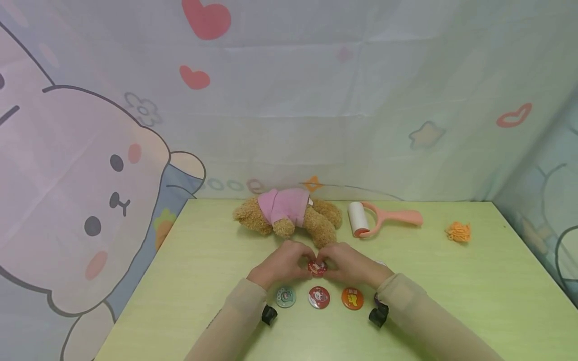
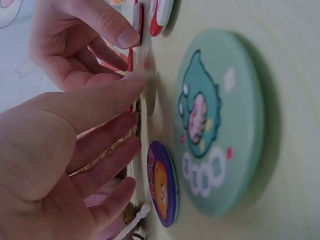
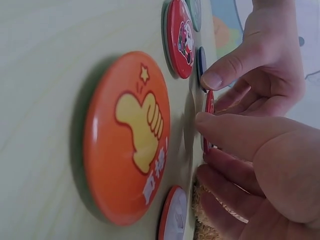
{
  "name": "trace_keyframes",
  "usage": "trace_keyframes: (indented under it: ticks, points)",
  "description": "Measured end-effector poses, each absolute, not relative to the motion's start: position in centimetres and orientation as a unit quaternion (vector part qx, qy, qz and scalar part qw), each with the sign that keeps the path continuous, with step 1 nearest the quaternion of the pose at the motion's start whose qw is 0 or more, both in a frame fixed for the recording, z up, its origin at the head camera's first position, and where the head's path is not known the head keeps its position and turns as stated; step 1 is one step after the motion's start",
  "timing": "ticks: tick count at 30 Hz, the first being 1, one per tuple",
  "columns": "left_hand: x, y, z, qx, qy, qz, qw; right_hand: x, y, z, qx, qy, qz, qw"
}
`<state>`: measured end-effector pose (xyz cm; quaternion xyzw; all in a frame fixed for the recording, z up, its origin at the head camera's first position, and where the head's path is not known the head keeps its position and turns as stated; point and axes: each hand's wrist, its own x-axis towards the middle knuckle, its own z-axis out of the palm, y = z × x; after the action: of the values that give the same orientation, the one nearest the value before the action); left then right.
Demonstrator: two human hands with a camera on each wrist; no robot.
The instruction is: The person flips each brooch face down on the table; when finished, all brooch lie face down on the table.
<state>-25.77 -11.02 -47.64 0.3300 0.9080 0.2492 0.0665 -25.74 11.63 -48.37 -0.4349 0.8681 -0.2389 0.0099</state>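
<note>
Between my left hand (image 1: 286, 261) and right hand (image 1: 354, 261), a round red button badge (image 1: 317, 268) is pinched at its opposite edges. In the right wrist view the badge (image 3: 208, 102) is seen edge-on, just off the tabletop, with thumbs and fingers of both hands on its rim. Nearer the body lie a green badge (image 1: 286, 297), a red badge with a white cartoon figure (image 1: 319, 297) and an orange thumbs-up badge (image 1: 352, 298). A purple-rimmed badge (image 2: 162, 184) lies beside my left fingers. One pale, red-edged badge (image 3: 173, 215) lies near my right hand, mostly hidden in the head view.
A plush toy in a pink top (image 1: 289, 208) lies beyond the hands. To its right are a pink-handled lint roller (image 1: 393, 216) and a small orange bundle of strands (image 1: 458, 231). A printed cloth backdrop (image 1: 316, 125) stands behind the pale green table (image 1: 474, 301).
</note>
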Motion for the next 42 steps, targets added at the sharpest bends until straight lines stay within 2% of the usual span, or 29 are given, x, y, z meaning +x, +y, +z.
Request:
trace_keyframes:
  ticks: [42]
  points:
    - [-26.30, -11.81, -47.53, 0.379, 0.890, 0.253, 0.023, -25.92, 12.13, -48.60, -0.461, 0.849, -0.257, -0.027]
